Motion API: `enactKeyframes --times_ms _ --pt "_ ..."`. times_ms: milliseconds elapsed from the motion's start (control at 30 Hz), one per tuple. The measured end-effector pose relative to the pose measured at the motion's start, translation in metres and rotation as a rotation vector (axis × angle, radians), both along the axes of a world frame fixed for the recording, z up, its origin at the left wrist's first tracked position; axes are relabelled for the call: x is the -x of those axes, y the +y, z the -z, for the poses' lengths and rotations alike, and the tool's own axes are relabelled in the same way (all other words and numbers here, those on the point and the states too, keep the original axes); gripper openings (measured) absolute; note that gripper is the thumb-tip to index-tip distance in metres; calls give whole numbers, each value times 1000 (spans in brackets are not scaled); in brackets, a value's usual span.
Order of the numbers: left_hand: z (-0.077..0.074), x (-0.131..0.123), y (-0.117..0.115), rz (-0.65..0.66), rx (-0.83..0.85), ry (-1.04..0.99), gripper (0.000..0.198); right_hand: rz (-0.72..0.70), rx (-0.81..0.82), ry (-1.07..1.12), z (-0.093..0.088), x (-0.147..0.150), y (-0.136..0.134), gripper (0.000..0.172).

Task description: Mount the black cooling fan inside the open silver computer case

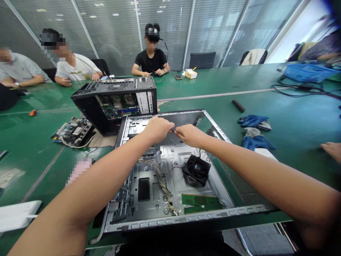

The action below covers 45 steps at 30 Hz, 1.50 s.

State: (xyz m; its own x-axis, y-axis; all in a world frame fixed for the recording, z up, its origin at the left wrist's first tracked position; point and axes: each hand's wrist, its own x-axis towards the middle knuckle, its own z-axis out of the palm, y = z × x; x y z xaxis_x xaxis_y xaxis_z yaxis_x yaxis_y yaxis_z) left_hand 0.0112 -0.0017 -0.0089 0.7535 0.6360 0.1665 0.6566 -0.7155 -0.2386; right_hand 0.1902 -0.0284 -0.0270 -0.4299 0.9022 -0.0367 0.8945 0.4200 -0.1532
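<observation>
Above the far half of an open computer case (157, 181) lying flat, my two hands meet almost fingertip to fingertip. My left hand (159, 128) is closed, its fingers curled. My right hand (190, 135) pinches with thumb and fingers. A small thin dark piece (173, 131) shows between the fingertips of both; its kind is too small to tell. Below the hands, inside the case, sit a black cooling fan (197, 169), a twisted bundle of beige cables (159, 174) and green memory modules (201, 202) near the front edge.
An upright computer tower (114, 97) stands behind the case, with a motherboard (76, 131) to its left. Blue gloves (255, 122), a dark block (238, 106) and a blue basket (309, 73) lie rightward. A white adapter (20, 216) is at left. Several people sit around the green table (207, 96).
</observation>
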Motion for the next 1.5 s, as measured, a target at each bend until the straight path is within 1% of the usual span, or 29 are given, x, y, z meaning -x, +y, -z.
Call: enactKeyframes --times_ms 200,433,567,767,967,1167,1500 --pt "3 1 4 45 10 -6 15 -19 -5 2 0 1 -3 38" --pt "2 1 2 44 20 -16 14 -60 35 25 0 0 -3 35" --pt "1 1 1 30 41 -35 12 -35 39 25 0 0 -2 34" --pt "4 3 5 49 62 -68 11 -21 36 19 0 0 -3 34" --pt "2 2 4 55 70 -33 13 -46 42 30 2 -1 -1 35" --pt "0 0 1 29 96 3 15 -49 37 16 1 0 1 34" --pt "2 2 3 37 108 -51 12 -47 34 12 1 0 -1 34"
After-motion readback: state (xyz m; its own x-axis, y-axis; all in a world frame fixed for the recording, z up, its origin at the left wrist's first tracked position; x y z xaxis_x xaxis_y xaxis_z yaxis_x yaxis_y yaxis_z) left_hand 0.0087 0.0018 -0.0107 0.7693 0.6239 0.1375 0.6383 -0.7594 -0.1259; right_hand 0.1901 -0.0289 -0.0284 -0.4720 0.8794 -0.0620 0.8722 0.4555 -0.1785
